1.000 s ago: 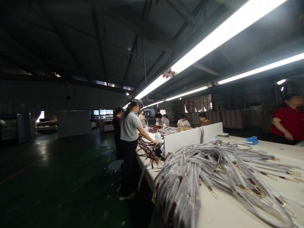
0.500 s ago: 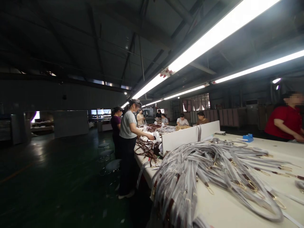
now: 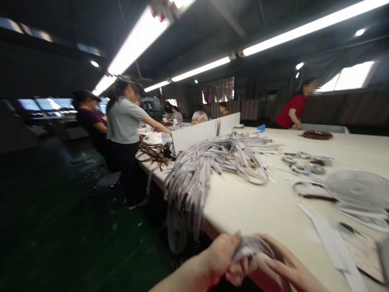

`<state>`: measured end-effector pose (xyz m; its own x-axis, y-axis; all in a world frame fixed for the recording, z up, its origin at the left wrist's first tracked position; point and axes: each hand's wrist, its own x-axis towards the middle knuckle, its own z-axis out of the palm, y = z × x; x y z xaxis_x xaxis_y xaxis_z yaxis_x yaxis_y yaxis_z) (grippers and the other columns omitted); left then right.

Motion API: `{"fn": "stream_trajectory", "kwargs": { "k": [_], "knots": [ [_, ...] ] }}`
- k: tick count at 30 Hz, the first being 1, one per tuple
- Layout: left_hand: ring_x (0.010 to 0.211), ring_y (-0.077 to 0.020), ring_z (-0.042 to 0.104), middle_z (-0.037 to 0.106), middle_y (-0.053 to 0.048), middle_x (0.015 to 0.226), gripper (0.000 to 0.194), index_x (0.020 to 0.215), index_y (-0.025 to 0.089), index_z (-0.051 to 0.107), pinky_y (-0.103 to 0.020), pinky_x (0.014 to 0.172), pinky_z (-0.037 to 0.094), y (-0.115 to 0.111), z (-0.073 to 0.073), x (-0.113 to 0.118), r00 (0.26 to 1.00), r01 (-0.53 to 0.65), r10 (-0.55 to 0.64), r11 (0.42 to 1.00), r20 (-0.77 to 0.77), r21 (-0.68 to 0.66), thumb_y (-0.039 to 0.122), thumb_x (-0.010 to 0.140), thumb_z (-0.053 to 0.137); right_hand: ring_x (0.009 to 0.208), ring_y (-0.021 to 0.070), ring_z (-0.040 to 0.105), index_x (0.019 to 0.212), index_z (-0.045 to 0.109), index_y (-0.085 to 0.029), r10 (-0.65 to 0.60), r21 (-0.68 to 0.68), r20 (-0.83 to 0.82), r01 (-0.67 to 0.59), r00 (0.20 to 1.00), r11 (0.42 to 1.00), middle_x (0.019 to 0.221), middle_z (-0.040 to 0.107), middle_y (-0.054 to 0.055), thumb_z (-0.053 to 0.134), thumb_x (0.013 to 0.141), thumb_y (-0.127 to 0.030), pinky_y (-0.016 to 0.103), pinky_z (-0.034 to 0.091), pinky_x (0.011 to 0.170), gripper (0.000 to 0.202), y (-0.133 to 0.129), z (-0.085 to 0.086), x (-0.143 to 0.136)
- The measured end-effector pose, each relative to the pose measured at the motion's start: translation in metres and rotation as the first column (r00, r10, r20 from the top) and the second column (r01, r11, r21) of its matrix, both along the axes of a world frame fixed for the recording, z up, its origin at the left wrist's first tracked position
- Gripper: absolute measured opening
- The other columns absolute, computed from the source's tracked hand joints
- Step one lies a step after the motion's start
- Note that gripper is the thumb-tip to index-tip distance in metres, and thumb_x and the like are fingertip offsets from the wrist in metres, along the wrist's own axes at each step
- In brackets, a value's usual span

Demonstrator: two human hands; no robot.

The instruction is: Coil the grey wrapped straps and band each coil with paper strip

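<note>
Down at the bottom edge, the left hand (image 3: 219, 259) and the right hand (image 3: 285, 267) are meeting over the near edge of the tabletop (image 3: 258, 202), both working a wrapped strap (image 3: 252, 247) between them. The left fingers are closing around the pale bundle, thumb pressing on top, while the right fingers (image 3: 273, 263) are curling under and along its right side, gripping the same strap. The picture is blurring here, so finer detail on the wrap is hard to tell. Just beyond the hands, a big strap pile (image 3: 206, 166) is sprawling across the tabletop and spilling over its left edge toward the floor. To the right, a few coils (image 3: 304, 162) are lying near a round white fan guard (image 3: 358, 188), and paper strips (image 3: 328, 239) are lying flat near the right hand. A white divider (image 3: 200, 134) is standing upright behind the pile. Further along on the left, a person in a grey shirt (image 3: 124, 121) is standing at the tabletop, reaching over brown straps (image 3: 153, 154), and across it a person in red (image 3: 291, 111) is leaning in near a brown coil (image 3: 317, 135).
</note>
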<state>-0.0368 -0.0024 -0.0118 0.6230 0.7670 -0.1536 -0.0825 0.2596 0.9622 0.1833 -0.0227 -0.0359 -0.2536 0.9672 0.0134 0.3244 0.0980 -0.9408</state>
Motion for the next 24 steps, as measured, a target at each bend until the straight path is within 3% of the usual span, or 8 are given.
{"fn": "stream_trajectory", "kwargs": {
  "k": [2, 5, 7, 12, 16, 19, 24],
  "knots": [
    [0.025, -0.0052, 0.018, 0.027, 0.008, 0.031, 0.068, 0.055, 0.016, 0.055, -0.019, 0.029, 0.016, 0.011, 0.006, -0.002, 0.995, 0.027, -0.007, 0.977, 0.098, -0.212, 0.078, 0.08, 0.041, 0.109, 0.0337, 0.06, 0.119, 0.061, -0.022, 0.089, -0.076, -0.211, -0.107, 0.973, 0.991, 0.117, 0.068, 0.01, 0.065, 0.079, -0.053, 0.047, 0.047, 0.096, 0.051, -0.002, 0.005, -0.009],
    [0.025, -0.003, 0.017, 0.027, 0.009, 0.031, 0.064, 0.057, 0.013, 0.056, -0.015, 0.029, 0.01, 0.027, 0.021, -0.012, 0.985, -0.042, 0.095, 0.942, 0.145, -0.332, 0.067, 0.088, 0.042, 0.088, 0.0267, 0.061, 0.108, 0.063, -0.02, 0.056, -0.061, -0.186, -0.068, 0.981, 0.996, 0.092, 0.068, 0.004, 0.072, 0.075, -0.045, 0.038, 0.049, 0.081, 0.042, 0.009, 0.007, -0.021],
    [0.026, -0.0021, 0.016, 0.027, 0.008, 0.031, 0.063, 0.057, 0.012, 0.056, -0.014, 0.029, 0.009, 0.033, 0.034, -0.02, 0.975, -0.09, 0.158, 0.923, 0.157, -0.374, 0.059, 0.094, 0.036, 0.087, 0.0252, 0.061, 0.104, 0.064, -0.019, 0.012, -0.027, -0.12, -0.016, 0.993, 1.0, 0.089, 0.066, 0.003, 0.072, 0.076, -0.04, 0.037, 0.047, 0.081, 0.035, 0.015, 0.006, -0.023],
    [0.026, -0.0011, 0.016, 0.027, 0.008, 0.032, 0.065, 0.056, 0.011, 0.057, -0.011, 0.029, 0.011, 0.042, 0.064, -0.029, 0.954, -0.08, 0.177, 0.929, 0.243, -0.362, 0.053, 0.098, 0.029, 0.096, 0.0268, 0.062, 0.103, 0.067, -0.019, 0.034, -0.063, -0.138, -0.043, 0.99, 0.997, 0.101, 0.069, 0.008, 0.059, 0.087, -0.046, 0.041, 0.047, 0.09, 0.033, 0.027, 0.004, -0.024],
    [0.026, -0.0013, 0.019, 0.028, 0.007, 0.032, 0.065, 0.059, 0.011, 0.058, -0.01, 0.029, 0.014, 0.05, 0.084, -0.025, 0.951, -0.054, 0.141, 0.953, 0.276, -0.298, 0.05, 0.1, 0.027, 0.095, 0.0264, 0.062, 0.102, 0.07, -0.017, 0.128, -0.139, -0.219, -0.16, 0.967, 0.977, 0.1, 0.07, 0.008, 0.054, 0.089, -0.055, 0.039, 0.049, 0.086, 0.043, 0.036, 0.01, -0.033],
    [0.026, -0.0015, 0.021, 0.029, 0.007, 0.033, 0.064, 0.06, 0.011, 0.059, -0.01, 0.029, 0.016, 0.057, 0.093, -0.025, 0.942, -0.063, 0.148, 0.96, 0.301, -0.272, 0.05, 0.1, 0.027, 0.09, 0.0237, 0.062, 0.101, 0.068, -0.015, 0.13, -0.162, -0.3, -0.185, 0.945, 0.969, 0.096, 0.07, 0.008, 0.053, 0.09, -0.054, 0.037, 0.049, 0.082, 0.043, 0.037, 0.012, -0.035],
    [0.027, -0.0011, 0.02, 0.028, 0.008, 0.035, 0.062, 0.062, 0.011, 0.059, -0.01, 0.029, 0.018, 0.069, 0.1, -0.039, 0.896, -0.119, 0.22, 0.956, 0.385, -0.269, 0.045, 0.101, 0.025, 0.085, 0.0231, 0.062, 0.103, 0.062, -0.017, 0.095, -0.107, -0.29, -0.131, 0.952, 0.986, 0.089, 0.068, 0.004, 0.076, 0.073, -0.042, 0.034, 0.05, 0.075, 0.041, 0.03, -0.001, -0.032]
  ]
}}
